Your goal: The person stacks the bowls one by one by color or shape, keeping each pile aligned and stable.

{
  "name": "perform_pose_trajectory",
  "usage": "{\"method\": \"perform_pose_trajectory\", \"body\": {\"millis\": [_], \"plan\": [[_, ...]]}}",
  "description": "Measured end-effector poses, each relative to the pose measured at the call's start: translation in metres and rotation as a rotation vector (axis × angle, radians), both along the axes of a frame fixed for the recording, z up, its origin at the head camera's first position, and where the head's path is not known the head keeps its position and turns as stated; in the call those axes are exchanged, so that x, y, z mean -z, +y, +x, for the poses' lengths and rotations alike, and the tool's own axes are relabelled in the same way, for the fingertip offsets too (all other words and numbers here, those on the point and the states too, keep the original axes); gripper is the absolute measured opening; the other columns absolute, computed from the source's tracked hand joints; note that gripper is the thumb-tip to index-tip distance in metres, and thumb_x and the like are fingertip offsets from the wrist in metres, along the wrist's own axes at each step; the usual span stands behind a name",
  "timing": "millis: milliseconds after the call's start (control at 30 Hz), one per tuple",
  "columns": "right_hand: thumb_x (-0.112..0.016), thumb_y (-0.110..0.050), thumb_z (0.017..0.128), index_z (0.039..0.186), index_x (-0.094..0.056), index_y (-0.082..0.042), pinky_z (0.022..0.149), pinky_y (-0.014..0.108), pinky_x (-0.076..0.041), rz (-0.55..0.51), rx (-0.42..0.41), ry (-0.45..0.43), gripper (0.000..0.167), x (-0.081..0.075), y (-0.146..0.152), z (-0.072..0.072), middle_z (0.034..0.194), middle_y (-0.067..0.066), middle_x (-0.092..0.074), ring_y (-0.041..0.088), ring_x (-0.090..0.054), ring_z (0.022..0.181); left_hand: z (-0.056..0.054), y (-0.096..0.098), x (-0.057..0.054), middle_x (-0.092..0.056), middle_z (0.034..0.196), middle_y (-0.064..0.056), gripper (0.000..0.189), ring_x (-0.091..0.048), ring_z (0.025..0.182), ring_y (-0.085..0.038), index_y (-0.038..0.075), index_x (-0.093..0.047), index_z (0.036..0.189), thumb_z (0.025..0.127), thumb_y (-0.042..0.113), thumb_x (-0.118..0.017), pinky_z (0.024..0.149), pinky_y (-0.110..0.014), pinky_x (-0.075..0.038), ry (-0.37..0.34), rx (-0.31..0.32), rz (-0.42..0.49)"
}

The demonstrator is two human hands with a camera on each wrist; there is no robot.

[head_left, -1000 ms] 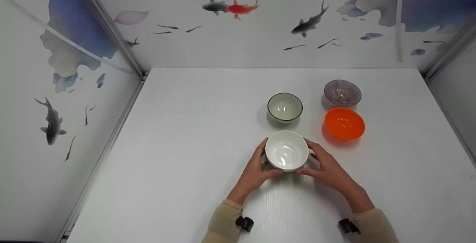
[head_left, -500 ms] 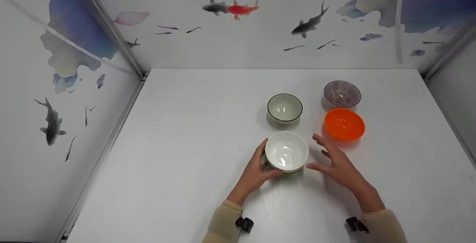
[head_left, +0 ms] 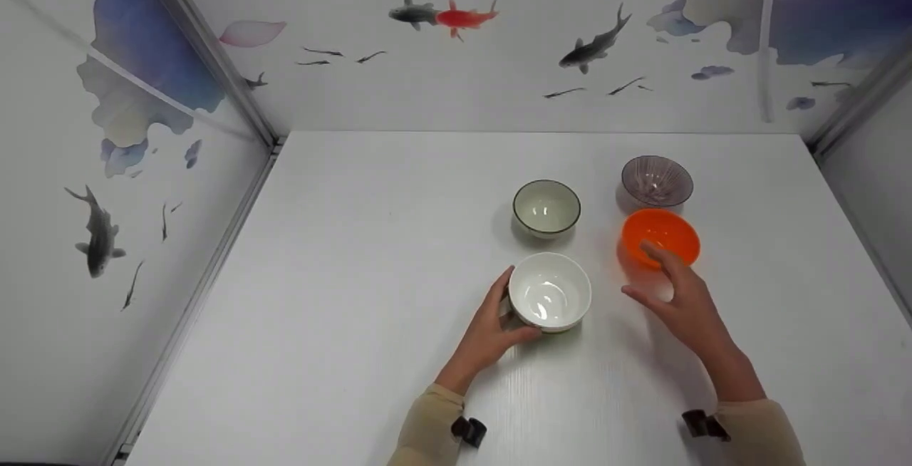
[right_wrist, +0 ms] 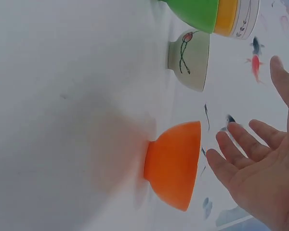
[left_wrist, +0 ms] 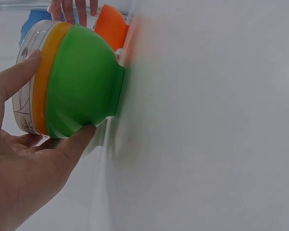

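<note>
My left hand (head_left: pixel 490 327) grips a stack of nested bowls from the left side. On top of the stack is a white bowl (head_left: pixel 548 284) with a patterned outside. Under it, the left wrist view shows a yellow-orange bowl (left_wrist: pixel 44 79) and a green bowl (left_wrist: pixel 82 82) at the bottom, its foot at the table. My right hand (head_left: pixel 687 306) holds nothing, its fingers spread beside the orange bowl (head_left: pixel 659 225). In the head view its fingertips overlap that bowl's near rim; the right wrist view shows them apart from the rim.
A pale green bowl (head_left: pixel 546 207) with a dark rim stands just behind the stack; its outside bears a painted flower. Farther back on the right, a purple striped bowl (head_left: pixel 656 181) stands behind the orange one. Printed walls enclose the white table (head_left: pixel 356 273).
My right hand has let go of the stack and moved right and forward to the orange bowl. The left hand and the bowls have stayed in place.
</note>
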State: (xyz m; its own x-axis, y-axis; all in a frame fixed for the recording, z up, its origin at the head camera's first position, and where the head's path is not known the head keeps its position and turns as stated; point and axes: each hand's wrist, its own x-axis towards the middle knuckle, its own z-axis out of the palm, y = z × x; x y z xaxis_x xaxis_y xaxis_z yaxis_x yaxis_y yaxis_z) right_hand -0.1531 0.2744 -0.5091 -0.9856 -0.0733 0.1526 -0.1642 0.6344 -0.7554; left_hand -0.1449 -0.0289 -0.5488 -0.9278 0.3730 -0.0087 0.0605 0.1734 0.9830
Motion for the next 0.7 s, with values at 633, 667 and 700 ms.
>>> {"method": "perform_pose_trajectory", "body": {"millis": [633,667,700], "plan": [[-0.066,-0.027,0.097,0.146,-0.042,0.000,0.118,0.051,-0.038,-0.067,0.331,0.006,0.061,0.003,0.037,-0.018,0.149,0.023,-0.041,0.039,-0.040,0.135,-0.001,0.000,0.000,-0.025,0.165,-0.007,0.100,-0.026,0.153,-0.025,0.015,-0.016,0.160,0.084,0.026,-0.081,0.118,-0.041,-0.039,0.004,-0.001,-0.017],[-0.064,-0.028,0.098,0.148,-0.040,0.000,0.117,0.056,-0.038,-0.073,0.332,-0.021,0.062,0.003,0.038,-0.019,0.151,0.024,-0.039,0.041,-0.040,0.136,0.000,0.000,0.000,-0.025,0.165,-0.007,0.100,-0.026,0.153,-0.025,0.015,-0.016,0.160,0.085,0.026,-0.081,0.119,-0.041,-0.039,0.006,-0.002,-0.020],[-0.062,-0.030,0.099,0.150,-0.037,0.000,0.115,0.061,-0.037,-0.078,0.332,-0.045,0.064,0.004,0.040,-0.020,0.152,0.026,-0.037,0.043,-0.039,0.136,0.000,0.000,0.000,-0.025,0.165,-0.007,0.100,-0.026,0.153,-0.026,0.014,-0.016,0.160,0.085,0.026,-0.081,0.119,-0.042,-0.039,0.007,-0.002,-0.021]]}}
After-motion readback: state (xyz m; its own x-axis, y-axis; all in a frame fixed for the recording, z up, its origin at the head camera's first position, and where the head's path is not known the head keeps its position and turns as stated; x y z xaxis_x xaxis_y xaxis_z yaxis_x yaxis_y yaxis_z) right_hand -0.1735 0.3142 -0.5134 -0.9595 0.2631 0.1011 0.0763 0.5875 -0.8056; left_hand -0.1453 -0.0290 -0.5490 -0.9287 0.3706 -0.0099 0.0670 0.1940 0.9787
